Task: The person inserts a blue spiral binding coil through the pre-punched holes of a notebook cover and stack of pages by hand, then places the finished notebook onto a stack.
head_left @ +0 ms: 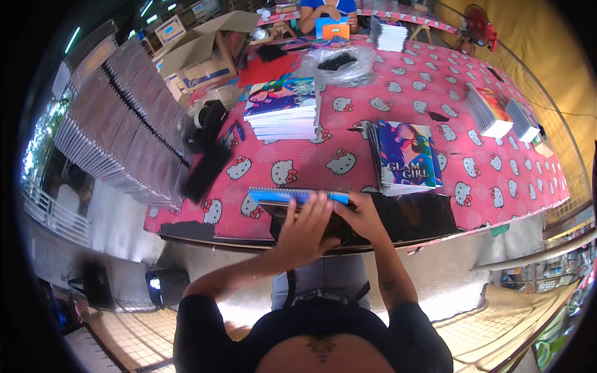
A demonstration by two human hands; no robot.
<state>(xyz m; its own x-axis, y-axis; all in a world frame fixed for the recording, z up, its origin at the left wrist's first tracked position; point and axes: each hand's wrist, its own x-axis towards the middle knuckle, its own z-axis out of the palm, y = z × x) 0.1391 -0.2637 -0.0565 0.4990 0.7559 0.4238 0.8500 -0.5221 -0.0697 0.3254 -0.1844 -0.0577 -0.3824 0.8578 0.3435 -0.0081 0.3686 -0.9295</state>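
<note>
A spiral notebook point(264, 194) with a blue edge is held at the table's near edge, its coil along the far side. My left hand point(305, 225) lies across it with fingers stretched out, touching its face. At its right end my right hand point(363, 216) grips the notebook, the thumb along the edge and the other fingers partly hidden. Just beyond the right hand sits a pile of spiral notebooks point(407, 155) with a colourful illustrated cover. Farther off to the left is a taller stack of spiral notebooks point(283, 115).
Tall stacks of brown-covered notebooks point(112, 124) rise at the left beside black coils point(208, 171) and a tape dispenser point(211, 118). An open carton point(205, 59) and a plastic bag point(360, 68) lie farther back. Across the pink patterned table point(348, 140), a person in blue point(326, 7) handles notebooks.
</note>
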